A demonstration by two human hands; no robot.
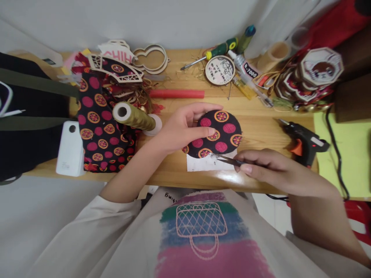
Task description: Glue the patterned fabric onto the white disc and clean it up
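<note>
My left hand (pixel 185 129) holds a round disc (pixel 228 137) covered in black fabric with pink and orange circles, thumb on its face and fingers behind. My right hand (pixel 262 166) grips dark, slim-pointed tweezers (pixel 224 158), their handle partly hidden by the fingers. The two tips are slightly apart and meet the disc's lower edge, where a few pale bits show. Under the disc lies a white paper piece (pixel 197 164) with small dark specks.
Patterned fabric (pixel 97 131), a gold spool (pixel 135 117) and a white phone-sized device (pixel 69 148) lie left. A red stick (pixel 176 94), screwdriver (pixel 214 52), B-7000 glue tube (pixel 245 65) and round tag (pixel 219 70) lie behind. A glue gun (pixel 305 141) with a cord sits right.
</note>
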